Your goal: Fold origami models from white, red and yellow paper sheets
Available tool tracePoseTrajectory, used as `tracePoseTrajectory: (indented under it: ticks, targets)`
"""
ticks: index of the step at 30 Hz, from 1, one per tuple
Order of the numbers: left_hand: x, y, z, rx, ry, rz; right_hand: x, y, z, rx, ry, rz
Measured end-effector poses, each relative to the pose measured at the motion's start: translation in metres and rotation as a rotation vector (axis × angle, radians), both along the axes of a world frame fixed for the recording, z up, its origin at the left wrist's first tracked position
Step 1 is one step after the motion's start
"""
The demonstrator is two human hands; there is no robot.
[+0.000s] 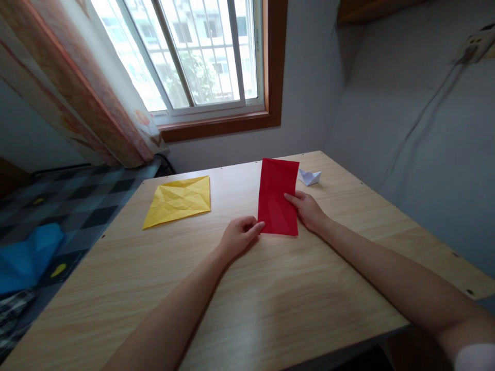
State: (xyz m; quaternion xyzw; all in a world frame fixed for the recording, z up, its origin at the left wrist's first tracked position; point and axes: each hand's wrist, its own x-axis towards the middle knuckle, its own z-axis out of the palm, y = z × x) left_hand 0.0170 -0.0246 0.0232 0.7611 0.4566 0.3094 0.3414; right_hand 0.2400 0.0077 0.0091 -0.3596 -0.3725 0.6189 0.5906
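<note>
A red sheet of paper (276, 193), taller than wide, is held up off the wooden table (240, 299), tilted toward me. My left hand (240, 236) pinches its lower left corner, the thumb on the near face and the fingers curled. On the right edge, about halfway up, my right hand (309, 208) grips the sheet with its thumb in front and the other fingers behind, mostly hidden. Just beyond the right hand sits a small white folded paper boat (310, 177).
A creased yellow paper (180, 200) lies flat at the table's far left. Beyond the left edge, blue paper (33, 255) rests on a checked cloth (100, 206). A window (193, 56) and curtain (96, 77) are behind, and a cable (421, 116) runs down the right wall.
</note>
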Motion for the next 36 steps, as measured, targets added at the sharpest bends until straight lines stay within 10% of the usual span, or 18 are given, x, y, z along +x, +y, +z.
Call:
tracePoseTrajectory:
  ticks: [9, 24, 36]
  targets:
    - [0.000, -0.001, 0.000, -0.001, -0.021, 0.013, 0.001, -0.001, 0.000, 0.015, -0.046, 0.009]
    - [0.001, 0.008, -0.006, -0.189, -0.471, 0.082, -0.001, -0.016, 0.002, 0.105, -0.180, 0.445]
    - [0.001, 0.005, -0.003, -0.145, -0.328, 0.044, -0.001, -0.015, 0.005, 0.093, -0.190, 0.396]
